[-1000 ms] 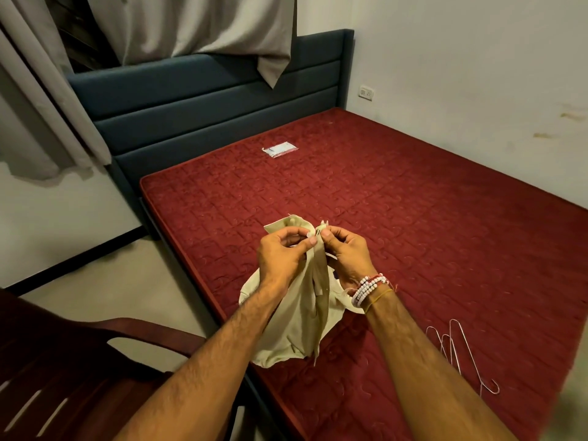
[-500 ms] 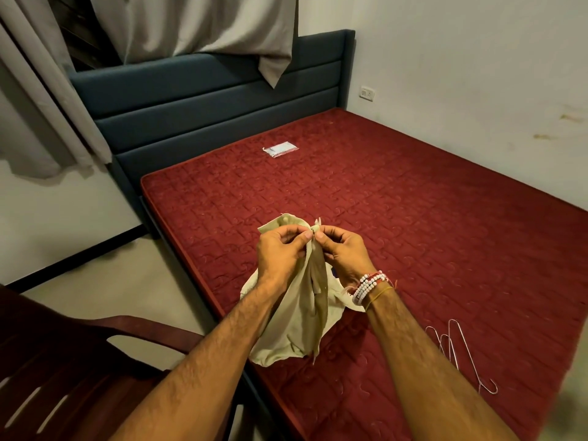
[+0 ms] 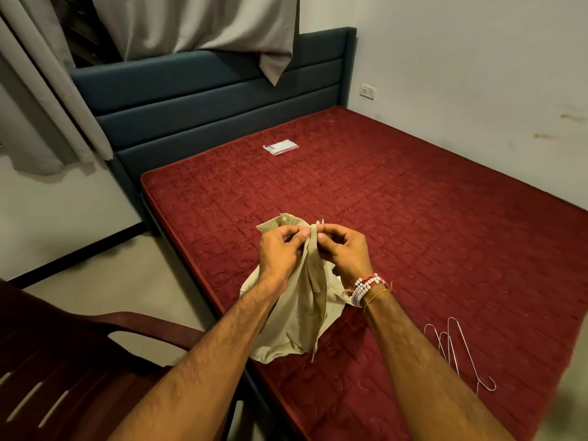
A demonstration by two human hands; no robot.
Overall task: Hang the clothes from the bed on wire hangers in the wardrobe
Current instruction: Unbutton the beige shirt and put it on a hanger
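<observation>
The garment [image 3: 296,313] you hold is thin, matt beige cloth, soft and creased. The mattress [image 3: 413,218] is dark red quilted fabric with a faint sheen. Near its front right edge, your wire hangers [image 3: 447,340] are bare, shiny metal. The headboard [image 3: 206,100] is matt blue upholstery, and the chair [image 3: 63,361] looks smooth and glossy.

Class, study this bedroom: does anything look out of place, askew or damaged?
Yes. Brownish stains mark the wall right of the mattress. A small plastic packet lies alone near the headboard, and one curtain corner droops unevenly over the headboard's top.
</observation>
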